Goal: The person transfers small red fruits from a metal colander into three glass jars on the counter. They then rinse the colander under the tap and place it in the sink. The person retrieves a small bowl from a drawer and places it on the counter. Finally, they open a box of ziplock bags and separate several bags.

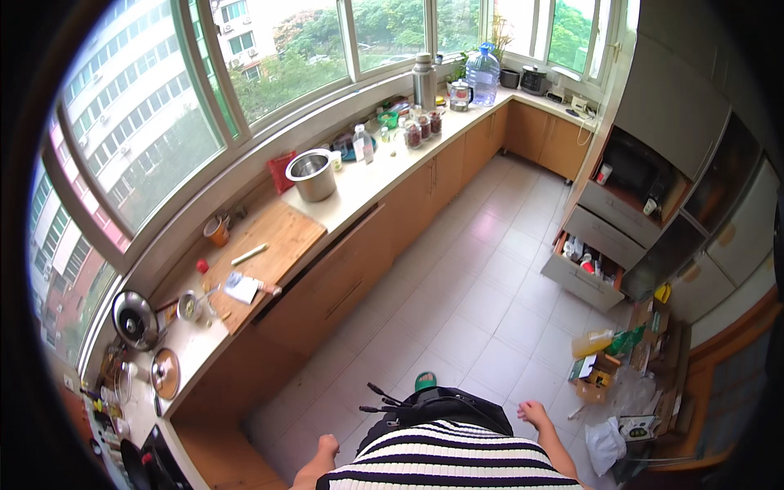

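My left hand (329, 444) hangs beside my waist, over the tiled floor, touching nothing; its fingers look curled, though their state is unclear. On the other side, my right hand (531, 413) is held out low with its fingers partly apart and nothing in it. Ahead and to the left, a wooden cutting board (288, 229) lies on the counter. A cleaver (244, 287) rests on it, its handle toward the front edge, near a piece of green onion stalk (250, 254). A steel pot (312, 176) stands beyond the board, and a small metal bowl (189, 305) sits nearer me.
The counter (392, 168) runs along the windows with jars (413, 136), a steel thermos (424, 82) and a large water bottle (483, 76). An open drawer (582, 282) juts out at right. Cardboard boxes (594, 380), an oil jug (591, 343) and bags (605, 446) crowd the right floor.
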`<state>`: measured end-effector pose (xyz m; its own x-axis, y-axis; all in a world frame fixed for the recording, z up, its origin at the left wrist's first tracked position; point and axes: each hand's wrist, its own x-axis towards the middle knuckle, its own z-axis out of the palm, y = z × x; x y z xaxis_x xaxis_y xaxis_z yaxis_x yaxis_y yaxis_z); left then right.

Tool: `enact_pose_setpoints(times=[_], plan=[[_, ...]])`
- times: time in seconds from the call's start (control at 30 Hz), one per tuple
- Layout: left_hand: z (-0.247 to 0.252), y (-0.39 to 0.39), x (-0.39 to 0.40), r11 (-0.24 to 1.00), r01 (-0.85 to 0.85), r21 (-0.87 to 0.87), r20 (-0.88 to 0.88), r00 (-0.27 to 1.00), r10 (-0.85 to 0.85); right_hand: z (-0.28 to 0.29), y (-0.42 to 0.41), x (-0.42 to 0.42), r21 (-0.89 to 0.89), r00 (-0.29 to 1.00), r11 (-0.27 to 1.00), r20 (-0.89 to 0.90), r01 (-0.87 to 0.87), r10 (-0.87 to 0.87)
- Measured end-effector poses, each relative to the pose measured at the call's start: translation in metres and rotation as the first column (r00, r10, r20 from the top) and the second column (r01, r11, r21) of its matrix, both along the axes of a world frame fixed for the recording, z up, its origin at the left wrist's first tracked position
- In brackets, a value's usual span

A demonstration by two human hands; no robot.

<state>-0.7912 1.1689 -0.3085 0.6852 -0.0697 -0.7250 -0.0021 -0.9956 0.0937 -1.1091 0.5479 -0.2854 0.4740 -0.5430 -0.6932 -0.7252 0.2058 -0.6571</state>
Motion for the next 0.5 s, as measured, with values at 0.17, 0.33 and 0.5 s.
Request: enact_pose_setpoints(times=[0.17, 0.33, 0.5], plan=[[0.015, -0.146, 0.172, 0.773, -0.523, -0.358, -0.084, 0.843, 0.532, 0.0, -0.045, 0.019, 0.051, 0.934, 0.985, -0.329, 0.165, -0.139], [0.033, -0.278, 0.329, 0.893, -0.072, -0.445, 0.194, 0.965, 0.175, 0.03, -0.038, 0.073, -0.127, 0.951, 0.972, -0.213, 0.199, -0.223], [0.042, -0.413, 0.418, 0.783, 0.0, -0.621, 0.15, 0.981, 0.12, 0.022, -0.1, 0.157, -0.075, 0.946, 0.98, -0.258, 0.184, -0.197]])
